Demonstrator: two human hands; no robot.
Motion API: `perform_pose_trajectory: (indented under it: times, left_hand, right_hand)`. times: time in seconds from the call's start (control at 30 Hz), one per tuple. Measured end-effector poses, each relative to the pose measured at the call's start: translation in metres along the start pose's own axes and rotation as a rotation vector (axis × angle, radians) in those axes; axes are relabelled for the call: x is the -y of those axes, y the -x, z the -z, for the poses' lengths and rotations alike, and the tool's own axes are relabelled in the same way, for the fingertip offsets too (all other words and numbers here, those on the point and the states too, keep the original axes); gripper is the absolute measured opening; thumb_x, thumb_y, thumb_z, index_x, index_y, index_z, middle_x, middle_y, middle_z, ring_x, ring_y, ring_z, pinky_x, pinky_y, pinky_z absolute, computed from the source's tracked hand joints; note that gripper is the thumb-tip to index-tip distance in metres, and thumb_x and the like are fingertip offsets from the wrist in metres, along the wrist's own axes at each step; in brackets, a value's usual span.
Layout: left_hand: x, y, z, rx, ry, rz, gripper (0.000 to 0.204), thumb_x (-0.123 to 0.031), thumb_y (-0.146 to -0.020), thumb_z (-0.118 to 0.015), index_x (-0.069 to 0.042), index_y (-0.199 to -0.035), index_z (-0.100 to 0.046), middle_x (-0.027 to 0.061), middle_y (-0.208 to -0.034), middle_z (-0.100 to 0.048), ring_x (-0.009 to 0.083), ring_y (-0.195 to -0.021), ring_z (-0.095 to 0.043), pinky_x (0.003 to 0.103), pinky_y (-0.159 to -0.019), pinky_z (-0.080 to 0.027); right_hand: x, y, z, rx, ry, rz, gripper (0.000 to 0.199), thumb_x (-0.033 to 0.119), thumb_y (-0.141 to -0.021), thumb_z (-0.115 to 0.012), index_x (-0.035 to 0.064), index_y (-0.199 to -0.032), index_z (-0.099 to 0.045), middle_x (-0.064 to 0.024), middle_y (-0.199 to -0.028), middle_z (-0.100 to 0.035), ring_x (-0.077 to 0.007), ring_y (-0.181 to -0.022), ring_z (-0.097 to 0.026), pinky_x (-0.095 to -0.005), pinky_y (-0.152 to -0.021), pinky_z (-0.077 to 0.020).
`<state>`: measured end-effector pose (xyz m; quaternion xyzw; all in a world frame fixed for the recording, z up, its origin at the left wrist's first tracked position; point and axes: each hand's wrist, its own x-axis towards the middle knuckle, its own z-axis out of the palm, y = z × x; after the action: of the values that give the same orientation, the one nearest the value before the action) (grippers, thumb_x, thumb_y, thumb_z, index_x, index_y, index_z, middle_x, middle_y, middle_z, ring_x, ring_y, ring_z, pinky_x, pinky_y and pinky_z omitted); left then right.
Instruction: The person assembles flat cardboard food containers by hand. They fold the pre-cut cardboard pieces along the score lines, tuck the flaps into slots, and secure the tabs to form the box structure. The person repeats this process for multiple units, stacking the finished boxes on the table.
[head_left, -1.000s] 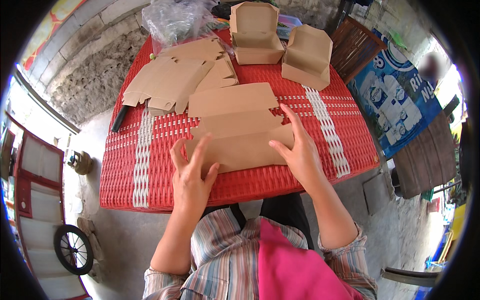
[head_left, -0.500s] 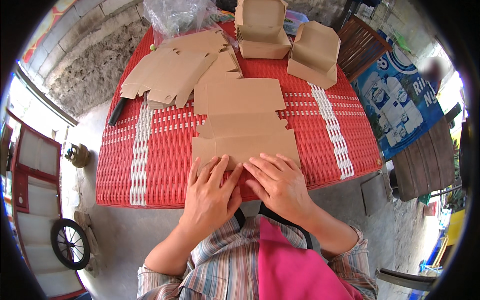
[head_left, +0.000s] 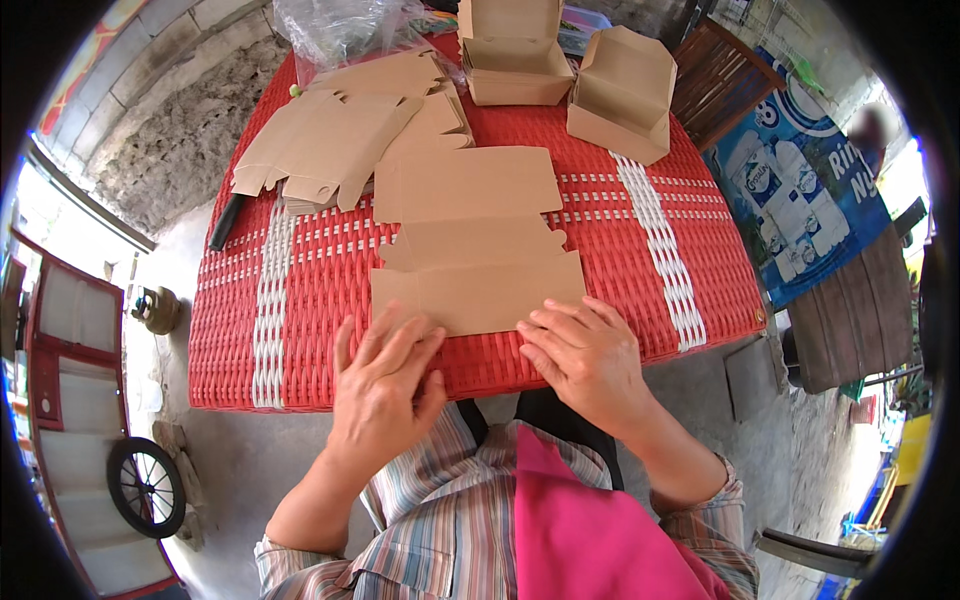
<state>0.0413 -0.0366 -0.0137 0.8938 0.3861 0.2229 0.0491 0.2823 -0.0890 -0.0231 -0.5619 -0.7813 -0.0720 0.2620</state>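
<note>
Head view, looking down on a red woven table point(head_left: 300, 300) with two white stripes. A flat brown cardboard blank point(head_left: 475, 240) lies at the centre of the table, its long axis running from 12 to 6 o'clock, its near edge close to the table's front rim.

The left hand point(head_left: 385, 385) sits at about 7 o'clock from the blank's centre. It lies palm down with fingers point(head_left: 395, 335) spread and nearly straight, the tips resting on or just at the blank's near left corner. It grips nothing; the hand is flat and loose.

The right hand point(head_left: 590, 360) sits at about 5 o'clock from the blank's centre. It is also palm down, fingers slightly bent and pointing toward 10 o'clock, with the tips touching the blank's near right edge. It too holds nothing, only pressing or resting on the card.

At 11 o'clock on the table a stack of flat blanks point(head_left: 330, 140) lies fanned out, with a clear plastic bag point(head_left: 340, 30) beyond it at the far edge. At 12 o'clock stands a folded box point(head_left: 515, 55) with its lid up, and at 1 o'clock a second box point(head_left: 620, 95), closed and tilted. A dark stick-like object point(head_left: 226, 220) lies at the table's left rim, at 10 o'clock.

Below, the person's striped shirt point(head_left: 440, 520) and a pink cloth point(head_left: 590, 530) fill the 6 o'clock area.
</note>
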Motion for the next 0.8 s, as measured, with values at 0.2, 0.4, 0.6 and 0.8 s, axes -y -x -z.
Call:
perform_pose_trajectory:
  times: [0.2,0.4,0.6,0.8]
  left_hand:
    - [0.013,0.013,0.004,-0.057,0.001,0.047,0.038,-0.011,-0.078,-0.064,-0.005,-0.115,-0.069,0.0054,-0.121,-0.06,0.0297,-0.125,-0.05,0.049,-0.109,-0.03]
    - [0.016,0.021,-0.005,-0.112,-0.044,0.005,0.04,-0.011,-0.079,-0.063,-0.007,-0.118,-0.069,0.0053,-0.121,-0.061,0.0263,-0.125,-0.052,0.049,-0.11,-0.03]
    - [0.012,0.023,-0.009,-0.174,-0.01,-0.022,0.042,-0.009,-0.078,-0.062,-0.008,-0.119,-0.068,0.0069,-0.125,-0.06,0.028,-0.126,-0.052,0.049,-0.111,-0.028]
    - [-0.006,0.041,-0.007,-0.45,0.138,-0.094,0.044,-0.008,-0.075,-0.062,-0.008,-0.118,-0.068,0.0133,-0.131,-0.056,0.0338,-0.127,-0.05,0.048,-0.112,-0.026]
  right_hand:
    - [-0.019,0.007,0.015,-0.001,-0.188,-0.142,0.019,0.018,-0.087,-0.069,0.0051,-0.1,-0.072,-0.0039,-0.093,-0.066,-0.025,-0.093,-0.064,-0.0414,-0.084,-0.048]
    - [-0.043,-0.003,0.0,-0.146,0.038,-0.422,0.03,0.025,-0.084,-0.074,0.003,-0.102,-0.064,-0.0087,-0.101,-0.056,-0.0269,-0.099,-0.057,-0.0406,-0.084,-0.043]
    - [-0.033,-0.008,0.011,-0.281,-0.629,-0.542,0.02,0.012,-0.086,-0.073,-0.0008,-0.095,-0.06,-0.0079,-0.093,-0.06,-0.0169,-0.086,-0.06,-0.0319,-0.078,-0.0465]
    - [0.009,-0.009,0.066,-0.553,-0.181,0.077,0.025,0.007,-0.085,-0.065,0.005,-0.11,-0.066,-0.0096,-0.107,-0.071,-0.025,-0.092,-0.07,-0.034,-0.086,-0.05]
